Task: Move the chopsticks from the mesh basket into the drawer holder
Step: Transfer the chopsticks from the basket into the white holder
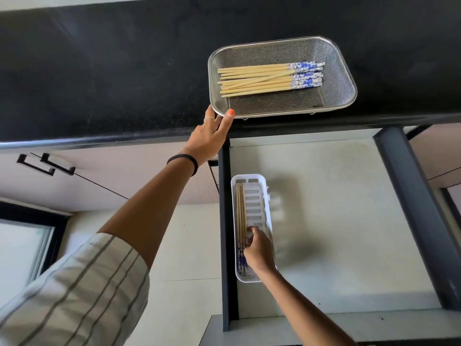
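Note:
A steel mesh basket (345, 78) rests on the black countertop, holding several bamboo chopsticks (259, 79) with blue-and-white tops pointing right. My left hand (210, 136) touches the basket's near-left corner, fingers spread around the rim. Below, in the open drawer, a white slotted holder (259, 196) lies lengthwise with a few chopsticks (240, 216) along its left side. My right hand (258, 250) is inside the holder, fingers curled on those chopsticks near their patterned ends.
The drawer (336, 221) has a pale floor and dark grey side rails (414, 208). The black counter (99, 71) stretches left. Cabinet doors with black handles (47, 166) sit at lower left, and a striped sleeve covers my left upper arm.

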Motion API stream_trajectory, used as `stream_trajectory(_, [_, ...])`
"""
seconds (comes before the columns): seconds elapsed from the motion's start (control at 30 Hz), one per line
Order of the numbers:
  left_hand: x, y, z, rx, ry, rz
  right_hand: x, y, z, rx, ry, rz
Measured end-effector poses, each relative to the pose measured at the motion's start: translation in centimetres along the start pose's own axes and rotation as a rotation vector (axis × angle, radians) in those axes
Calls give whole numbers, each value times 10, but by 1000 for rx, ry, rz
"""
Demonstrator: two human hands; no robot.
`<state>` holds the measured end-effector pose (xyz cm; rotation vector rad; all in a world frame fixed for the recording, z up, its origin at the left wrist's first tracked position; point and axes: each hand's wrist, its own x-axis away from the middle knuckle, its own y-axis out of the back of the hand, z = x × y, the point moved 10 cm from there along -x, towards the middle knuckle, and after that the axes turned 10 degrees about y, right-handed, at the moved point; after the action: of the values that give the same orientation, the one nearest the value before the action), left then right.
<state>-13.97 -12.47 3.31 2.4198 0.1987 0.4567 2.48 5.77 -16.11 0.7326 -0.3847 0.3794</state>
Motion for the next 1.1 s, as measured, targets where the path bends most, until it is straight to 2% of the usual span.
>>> stream_trajectory(0.17, [0, -1, 0, -11, -6, 0, -7, 4, -2, -53, -71, -41])
stream_trajectory(0.37, [-2, -1, 2, -25, 2, -9, -12, 2, -6, -20, -124, 16])
stream_trajectory(0.63, [-2, 0, 2, -25, -5, -17, -8, -2, -1, 106, -73, 55])
stream_trajectory(0.8, [-1, 1, 0, -25, -31, -24, -8, 1, 0, 75, -43, 36])
stream_trajectory(0.9, [-2, 0, 1, -28, -32, -22, -12, 8, 11, 24, 38, -28])
stream_trajectory(1.1, [-3, 0, 2, -35, -24, -18, -31, 13, 34, 163, 173, -9])
